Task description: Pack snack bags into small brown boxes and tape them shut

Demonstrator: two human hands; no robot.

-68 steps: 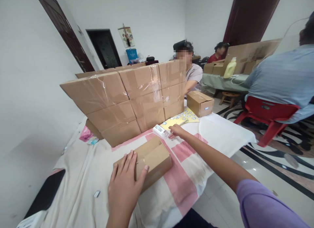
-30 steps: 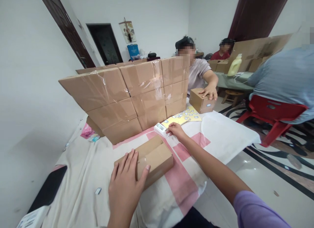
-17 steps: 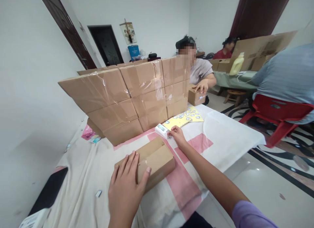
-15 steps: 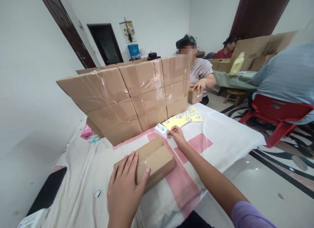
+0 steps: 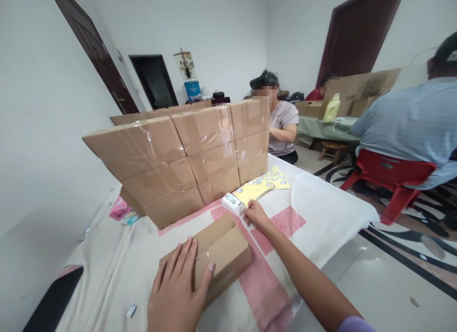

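My left hand (image 5: 176, 289) lies flat with fingers spread on top of a small brown cardboard box (image 5: 221, 251) whose flaps are closed but untaped. It sits on the white and pink cloth of the table (image 5: 321, 199). My right hand (image 5: 254, 214) reaches forward and pinches the near end of a small white device (image 5: 233, 203) lying just beyond the box. A yellow sheet of small labels (image 5: 262, 183) lies behind the device.
A wall of taped cardboard boxes (image 5: 185, 156) stands across the table. A person in a pale shirt (image 5: 282, 125) sits behind it. Another person in blue (image 5: 407, 122) sits on a red chair (image 5: 389, 180) at right. A dark object (image 5: 53, 301) lies at the table's left edge.
The person opposite has taken the small box away from the table's far corner. My hands have stayed on the box and the white device; my view tilted slightly.
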